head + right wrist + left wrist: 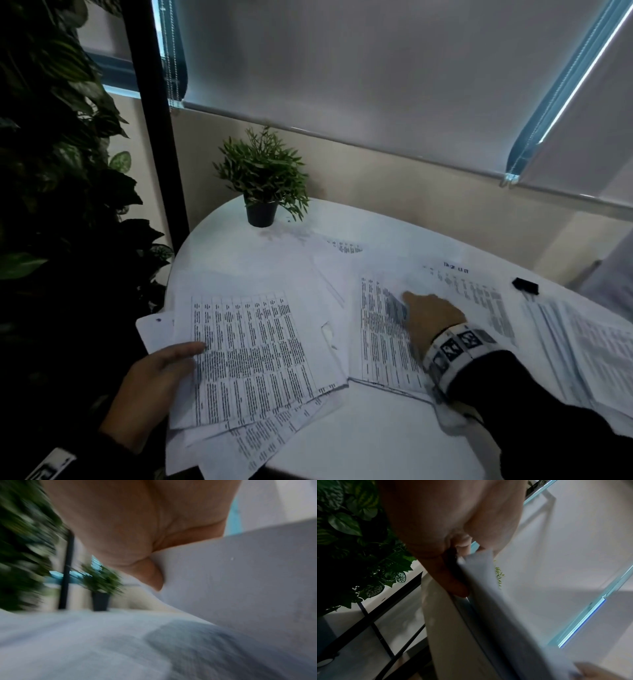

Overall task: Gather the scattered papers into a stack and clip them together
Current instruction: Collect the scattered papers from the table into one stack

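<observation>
Printed sheets lie scattered over a round white table. My left hand grips a loose fanned stack of papers at its left edge, thumb on top and fingers underneath; the left wrist view shows the same hand on the stack's edge. My right hand reaches into the middle sheets and pinches a printed sheet, which rises against the thumb as a lifted sheet in the blurred right wrist view. A black binder clip lies at the far right.
A small potted plant stands at the table's back left. More sheets lie at the right edge and one near the back. A large leafy plant and a black post are left of the table.
</observation>
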Demonstrator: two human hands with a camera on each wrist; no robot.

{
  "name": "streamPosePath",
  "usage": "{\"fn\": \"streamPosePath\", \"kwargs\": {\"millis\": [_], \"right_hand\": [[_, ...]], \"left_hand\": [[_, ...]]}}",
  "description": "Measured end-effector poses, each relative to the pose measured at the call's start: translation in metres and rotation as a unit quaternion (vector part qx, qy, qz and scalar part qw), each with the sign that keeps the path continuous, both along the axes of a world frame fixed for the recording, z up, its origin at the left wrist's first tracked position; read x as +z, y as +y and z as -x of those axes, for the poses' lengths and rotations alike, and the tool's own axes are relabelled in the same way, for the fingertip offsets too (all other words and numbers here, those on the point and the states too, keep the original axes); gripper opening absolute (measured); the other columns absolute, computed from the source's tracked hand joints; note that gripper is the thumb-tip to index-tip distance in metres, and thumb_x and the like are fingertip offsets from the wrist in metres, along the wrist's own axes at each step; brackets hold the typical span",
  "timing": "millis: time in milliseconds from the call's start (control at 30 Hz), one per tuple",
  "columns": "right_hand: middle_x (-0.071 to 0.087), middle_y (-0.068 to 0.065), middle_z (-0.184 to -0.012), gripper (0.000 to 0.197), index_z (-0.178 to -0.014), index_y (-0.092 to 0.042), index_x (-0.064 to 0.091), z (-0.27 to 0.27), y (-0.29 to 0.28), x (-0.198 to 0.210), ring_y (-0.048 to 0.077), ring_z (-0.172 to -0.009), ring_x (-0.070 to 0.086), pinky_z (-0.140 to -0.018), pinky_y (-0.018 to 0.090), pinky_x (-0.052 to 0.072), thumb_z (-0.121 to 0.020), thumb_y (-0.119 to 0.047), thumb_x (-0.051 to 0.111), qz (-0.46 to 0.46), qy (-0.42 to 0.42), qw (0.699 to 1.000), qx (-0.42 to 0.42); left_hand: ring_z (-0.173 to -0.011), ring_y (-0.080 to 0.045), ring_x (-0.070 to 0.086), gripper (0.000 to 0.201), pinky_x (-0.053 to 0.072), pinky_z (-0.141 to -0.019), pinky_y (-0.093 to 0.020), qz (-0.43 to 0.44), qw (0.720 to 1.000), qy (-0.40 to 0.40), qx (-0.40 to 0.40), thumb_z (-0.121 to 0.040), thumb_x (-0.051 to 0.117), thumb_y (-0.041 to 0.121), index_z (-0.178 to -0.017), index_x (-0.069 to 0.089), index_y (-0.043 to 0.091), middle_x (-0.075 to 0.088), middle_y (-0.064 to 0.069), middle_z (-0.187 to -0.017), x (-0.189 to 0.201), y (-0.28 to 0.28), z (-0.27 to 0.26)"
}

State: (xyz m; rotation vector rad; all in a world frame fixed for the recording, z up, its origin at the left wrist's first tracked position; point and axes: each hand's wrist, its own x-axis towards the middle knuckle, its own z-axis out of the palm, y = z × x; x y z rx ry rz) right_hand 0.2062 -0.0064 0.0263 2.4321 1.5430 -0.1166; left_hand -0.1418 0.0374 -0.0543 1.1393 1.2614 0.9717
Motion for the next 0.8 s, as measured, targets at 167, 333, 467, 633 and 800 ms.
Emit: {"fn": "streamPosePath", "kwargs": {"millis": [167,333,467,633,800], "right_hand": [[0.056,0.009,-0.128,0.035,-0.129,-0.018,0.046,0.147,-0.022,0.008,0.033,-0.114,0.056,-0.094,0.047,0.047,-0.095,-0.017,0.046,-0.042,0.174,0.947,0.267],[0.047,0.006,-0.141,0.058,-0.142,-0.025,0.032,0.181,-0.022,-0.001,0.028,-0.126,0.047,-0.104,0.047,0.040,-0.091,-0.036,0.057,0.084,0.327,0.857,0.388],[0.029,0.003,-0.154,0.088,-0.150,-0.032,0.015,0.085,0.001,0.002,0.023,-0.139,0.033,-0.114,0.039,0.025,-0.079,-0.069,0.052,0.002,0.336,0.940,0.060],[0.019,0.022,-0.152,0.126,-0.149,-0.007,0.007,-0.038,-0.003,-0.030,0.039,-0.138,0.028,-0.109,0.050,0.034,-0.061,-0.079,0.061,-0.046,0.137,0.935,-0.325],[0.020,0.024,-0.152,0.126,-0.145,0.004,0.005,-0.048,-0.008,-0.041,0.035,-0.139,0.029,-0.110,0.041,0.032,-0.063,-0.054,0.080,-0.106,0.196,0.902,-0.369]], "left_hand": [[-0.128,-0.015,0.042,0.042,0.024,-0.108,-0.034,0.022,0.999,-0.047,-0.005,-0.086,0.052,0.053,-0.100,0.071,0.019,0.052,0.005,-0.125,0.000,0.002,0.002],[-0.088,-0.031,0.066,0.032,0.054,-0.068,-0.030,-0.045,0.998,0.046,-0.012,-0.075,0.073,0.000,-0.105,0.061,0.003,0.070,-0.009,-0.093,-0.013,0.013,0.008],[-0.113,-0.040,0.054,0.072,0.047,-0.090,-0.055,-0.067,0.994,0.083,0.003,-0.068,0.079,0.004,-0.129,0.042,0.010,0.052,-0.017,-0.126,-0.022,0.014,0.010],[-0.118,-0.048,0.046,0.076,0.044,-0.096,-0.053,-0.084,0.996,0.005,-0.001,-0.075,0.065,-0.018,-0.136,0.036,0.017,0.046,-0.011,-0.132,-0.011,0.005,0.003],[-0.122,-0.052,0.043,0.075,0.035,-0.096,-0.065,-0.049,0.998,0.048,-0.003,-0.082,0.062,-0.010,-0.142,0.029,0.020,0.040,-0.015,-0.142,-0.020,0.007,0.005]]}}
